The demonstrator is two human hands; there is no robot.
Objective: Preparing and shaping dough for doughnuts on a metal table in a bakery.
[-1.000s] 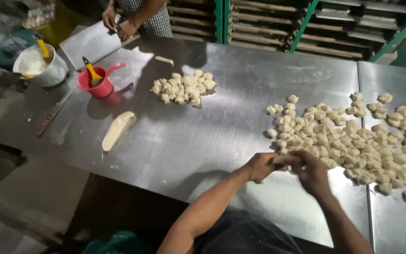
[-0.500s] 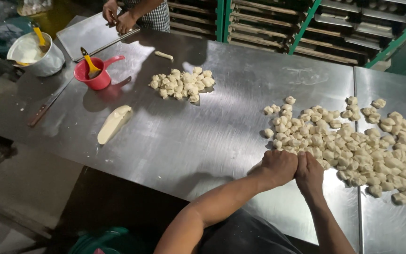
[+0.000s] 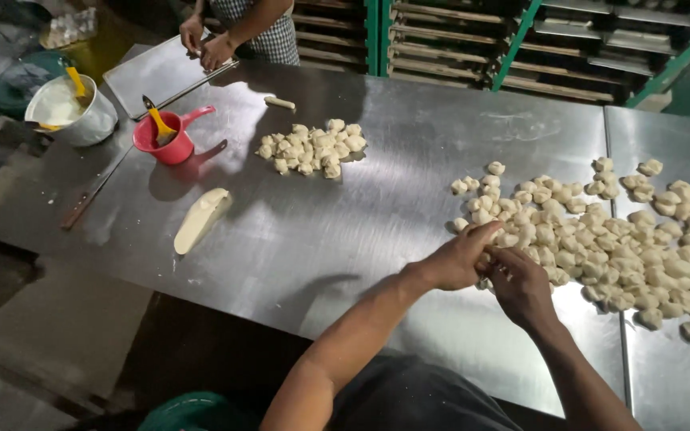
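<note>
Dough piece (image 3: 486,260) pinched between my left hand (image 3: 458,262) and right hand (image 3: 522,286) at the pile's (image 3: 624,239) near edge; pressed unevenly, it could tear or stick to neighbours

On the brushed steel tabletop (image 3: 345,231), the left hand (image 3: 461,262) and right hand (image 3: 521,286) meet at the near edge of a wide heap of small pale dough pieces (image 3: 624,239), fingers closed together on one piece. A smaller pile of dough pieces (image 3: 311,148) lies farther off, near a red plastic cup (image 3: 165,142) with a yellow brush, a white bucket (image 3: 69,112) and a long pale dough strip (image 3: 200,219). Another person's hands (image 3: 205,44) rest at a flat metal tray (image 3: 157,72).
</note>
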